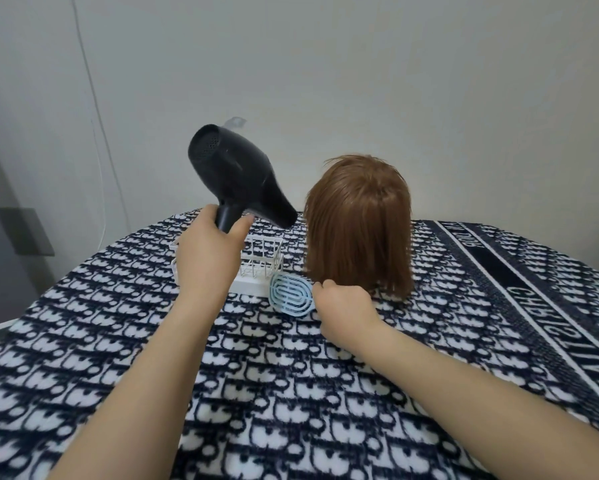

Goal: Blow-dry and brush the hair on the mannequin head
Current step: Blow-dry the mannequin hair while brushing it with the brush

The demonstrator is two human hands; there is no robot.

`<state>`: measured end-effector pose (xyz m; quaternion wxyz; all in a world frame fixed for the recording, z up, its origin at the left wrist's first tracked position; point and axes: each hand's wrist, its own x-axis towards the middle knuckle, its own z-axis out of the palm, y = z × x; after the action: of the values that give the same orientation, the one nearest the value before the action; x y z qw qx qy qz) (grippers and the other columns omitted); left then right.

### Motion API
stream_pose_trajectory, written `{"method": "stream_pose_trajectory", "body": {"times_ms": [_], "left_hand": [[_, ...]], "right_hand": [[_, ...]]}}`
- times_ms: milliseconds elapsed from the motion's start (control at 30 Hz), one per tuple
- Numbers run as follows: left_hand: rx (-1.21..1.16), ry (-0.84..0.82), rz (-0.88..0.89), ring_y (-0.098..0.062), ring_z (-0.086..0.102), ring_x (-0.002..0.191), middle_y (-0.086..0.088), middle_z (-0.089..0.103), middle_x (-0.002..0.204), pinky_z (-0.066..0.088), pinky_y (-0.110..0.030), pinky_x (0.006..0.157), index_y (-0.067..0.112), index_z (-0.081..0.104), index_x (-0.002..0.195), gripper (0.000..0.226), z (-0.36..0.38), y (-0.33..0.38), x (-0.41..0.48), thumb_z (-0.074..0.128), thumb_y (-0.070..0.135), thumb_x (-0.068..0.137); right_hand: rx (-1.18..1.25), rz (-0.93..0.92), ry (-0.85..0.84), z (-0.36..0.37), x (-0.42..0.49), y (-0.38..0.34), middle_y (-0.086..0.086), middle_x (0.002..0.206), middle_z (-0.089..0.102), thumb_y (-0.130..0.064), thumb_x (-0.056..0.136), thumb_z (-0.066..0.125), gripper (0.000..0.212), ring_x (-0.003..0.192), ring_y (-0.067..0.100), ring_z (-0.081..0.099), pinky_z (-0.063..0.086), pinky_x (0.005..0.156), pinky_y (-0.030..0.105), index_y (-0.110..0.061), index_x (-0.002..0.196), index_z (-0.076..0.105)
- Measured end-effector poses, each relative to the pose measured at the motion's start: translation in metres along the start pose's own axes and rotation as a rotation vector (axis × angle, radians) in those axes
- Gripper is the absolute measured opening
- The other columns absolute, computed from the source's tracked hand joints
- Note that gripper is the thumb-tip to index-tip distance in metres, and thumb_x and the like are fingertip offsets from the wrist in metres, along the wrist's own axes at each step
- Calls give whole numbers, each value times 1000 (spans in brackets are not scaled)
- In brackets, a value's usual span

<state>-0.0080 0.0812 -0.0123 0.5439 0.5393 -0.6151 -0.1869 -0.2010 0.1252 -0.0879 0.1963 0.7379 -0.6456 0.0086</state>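
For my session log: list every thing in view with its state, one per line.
Mannequin head: upright, hair hanging straight.
Hair dryer: raised, nozzle aimed at the hair.
Left hand: grips the dryer handle.
Brush: held at the hair's lower ends.
Right hand: grips the brush.
Wire basket: upright on the blanket.

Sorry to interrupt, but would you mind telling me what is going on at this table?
A person is styling the mannequin head. The left hand grips a black hair dryer by its handle, with the nozzle aimed at the near side of the hair. The right hand holds a light blue brush at the hair's lower ends. A white wire basket stands behind the left hand on the patterned blanket.
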Motion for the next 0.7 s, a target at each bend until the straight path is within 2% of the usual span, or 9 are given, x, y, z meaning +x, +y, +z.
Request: {"method": "stream_pose_trajectory", "body": {"times_ms": [67,133,167,267,367,467,567,700], "left_hand": [[-82,-22,-24,-21,70,69,-1,69,76,59,-40,63,23,63,93,23,-1,2,0,68,45,93],[-177,-35,-70,-10,61,50,3,66,67,52,-30,52,26,64,92,18,-2,2,2,70,43,93],[-175,-32,-78,-7,58,45,3,66,65,50,-28,50,28,63,91,17,-3,2,2,70,43,93],[-190,-44,-91,-7,57,43,2,67,67,50,-27,50,27,63,92,17,-5,2,0,70,42,94],[-158,-30,-69,-14,60,49,-1,68,70,53,-31,54,29,60,88,17,-5,4,-2,69,42,94],[-332,-68,-140,-7,52,38,-2,64,67,42,-20,39,24,63,89,17,-5,7,-2,71,38,95],[-311,-67,-145,-5,51,37,-2,63,66,41,-17,37,22,64,91,18,-5,9,-2,71,38,95],[-353,-74,-182,-5,50,36,-3,63,68,38,-18,35,21,64,91,18,-6,10,-3,70,36,96]], "right_hand": [[24,-1,46,-4,0,3,0,81,49,-7,75,53,17,56,20,46,32,45,28,-13,91,52],[41,10,82,-8,-1,8,0,78,46,-10,74,53,13,54,21,42,27,43,27,-15,85,48],[40,14,94,-10,-1,10,-1,76,42,-10,73,52,13,53,21,39,23,42,26,-16,82,45],[32,23,120,-15,-4,18,-3,73,36,-13,72,53,16,52,20,37,16,41,26,-17,79,39],[40,23,135,-19,-7,25,-4,73,37,-18,74,56,16,52,20,39,21,43,26,-18,79,40],[44,39,158,-22,-11,30,-4,74,42,-20,75,55,12,55,22,43,26,46,28,-18,82,45],[45,51,176,-23,-16,35,-3,72,40,-18,76,53,12,53,22,40,25,46,28,-18,79,41],[52,65,202,-25,-21,41,-4,73,46,-19,77,54,7,55,23,48,24,44,27,-17,82,50]]}}
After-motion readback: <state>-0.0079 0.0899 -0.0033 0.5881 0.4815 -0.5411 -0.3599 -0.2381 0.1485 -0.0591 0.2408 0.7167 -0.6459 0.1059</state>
